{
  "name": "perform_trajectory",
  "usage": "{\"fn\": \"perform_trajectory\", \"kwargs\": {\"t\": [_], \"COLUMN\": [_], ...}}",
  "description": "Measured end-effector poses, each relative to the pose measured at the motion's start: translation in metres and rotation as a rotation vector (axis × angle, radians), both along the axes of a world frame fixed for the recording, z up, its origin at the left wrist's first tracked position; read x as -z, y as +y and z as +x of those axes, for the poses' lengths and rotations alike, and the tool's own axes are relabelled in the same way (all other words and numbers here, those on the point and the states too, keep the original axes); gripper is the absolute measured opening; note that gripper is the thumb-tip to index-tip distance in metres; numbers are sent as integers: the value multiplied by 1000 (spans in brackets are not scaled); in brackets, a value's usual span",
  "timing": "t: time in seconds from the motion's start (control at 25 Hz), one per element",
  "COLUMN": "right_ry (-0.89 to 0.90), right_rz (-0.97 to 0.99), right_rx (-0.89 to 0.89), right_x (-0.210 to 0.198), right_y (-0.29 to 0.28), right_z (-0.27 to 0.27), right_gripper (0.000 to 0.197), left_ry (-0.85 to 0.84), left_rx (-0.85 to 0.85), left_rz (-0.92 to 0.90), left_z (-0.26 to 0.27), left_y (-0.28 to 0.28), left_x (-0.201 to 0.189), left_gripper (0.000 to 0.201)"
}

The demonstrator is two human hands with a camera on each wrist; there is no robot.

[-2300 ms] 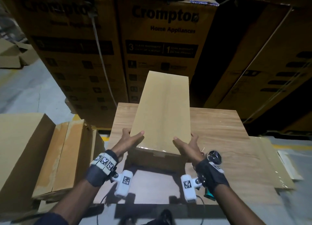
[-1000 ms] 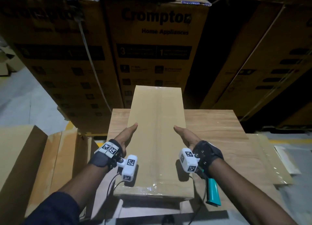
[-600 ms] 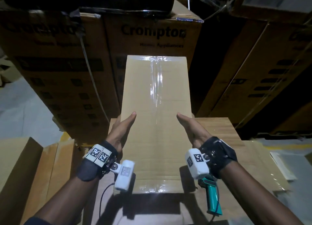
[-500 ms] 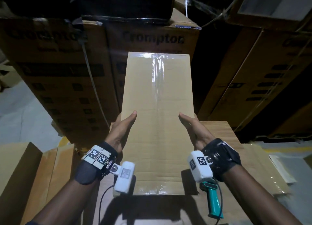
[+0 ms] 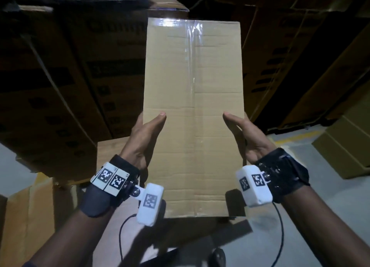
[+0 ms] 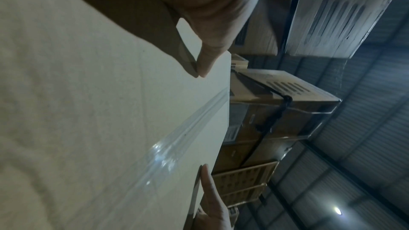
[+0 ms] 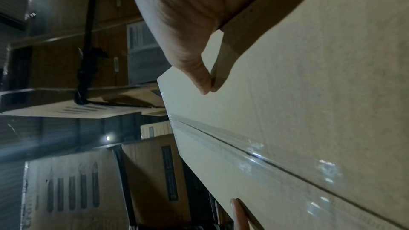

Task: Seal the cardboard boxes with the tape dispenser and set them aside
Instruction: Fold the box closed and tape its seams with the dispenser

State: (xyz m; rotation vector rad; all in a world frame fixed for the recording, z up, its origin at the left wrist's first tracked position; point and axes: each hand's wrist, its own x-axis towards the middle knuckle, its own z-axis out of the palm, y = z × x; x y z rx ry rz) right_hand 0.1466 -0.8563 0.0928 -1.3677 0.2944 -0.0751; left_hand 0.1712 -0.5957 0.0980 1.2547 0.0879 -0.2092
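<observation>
Both hands up at chest height: left hand (image 5: 144, 135) and right hand (image 5: 246, 137) clamp the long sides of the taped cardboard box (image 5: 193, 114), thumbs flat on its face, fingers wrapped behind. Box held off the wooden table (image 5: 112, 152), clear tape seam (image 5: 193, 52) down the centre. Stacked appliance cartons (image 5: 60, 82) behind.

fingers (image 5: 140, 117) behind box (image 5: 194, 114) (both hands)
</observation>
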Motion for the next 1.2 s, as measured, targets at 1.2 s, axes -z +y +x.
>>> {"fn": "perform_trajectory", "kwargs": {"t": [1.2], "right_ry": [447], "right_rz": [27], "right_rx": [533], "right_x": [127], "right_y": [-740], "right_z": [-143], "right_gripper": [48], "left_ry": [232], "left_rx": [481], "left_rz": [25], "left_z": [-18], "left_y": [-799], "left_x": [176], "left_gripper": [54]}}
